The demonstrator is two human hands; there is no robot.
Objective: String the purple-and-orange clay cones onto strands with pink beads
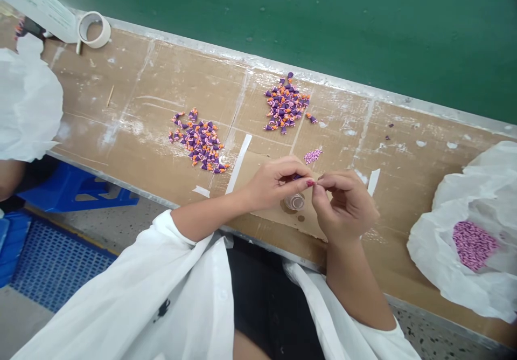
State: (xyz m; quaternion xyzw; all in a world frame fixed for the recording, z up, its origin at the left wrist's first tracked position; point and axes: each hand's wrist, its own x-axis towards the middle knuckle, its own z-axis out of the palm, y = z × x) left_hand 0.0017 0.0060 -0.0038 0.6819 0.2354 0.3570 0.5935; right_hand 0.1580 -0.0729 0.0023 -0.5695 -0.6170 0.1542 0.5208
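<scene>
A smooth green surface (307,31) fills the top, cut off by the frame. Below it slants a long workbench (161,77) covered in brown cardboard, scuffed and smeared white. The person's loose white shirt (121,295) takes up the foreground, its lower part out of frame.

On the right lies a thin, crinkled white sheet (436,263), cut off by the edge, cupping many pink grains (474,245). At the left edge is another crumpled white piece (28,101), also cut off; whether it is cloth or film is hard to tell. A moulded blue plastic stool (67,187) shows partly beneath the bench.

The right hand (345,203) has thumb and forefinger pressed together, touching the left thumb tip; whether anything sits between them cannot be made out. The left hand (278,182) pinches a small dark purple piece (297,177), mostly hidden by thumb and fingers, above a flat cardboard pad (252,171).

Two loose heaps of small purple, orange and pink pieces, many cone-shaped, lie beyond the hands: a nearer heap (202,143) to the left and a farther heap (285,105). A masking tape roll (105,32) stands at the back left. A round, clear container (297,202) sits under the hands, partly covered. Just past the left hand is a tiny pile of pink grains (313,157).
</scene>
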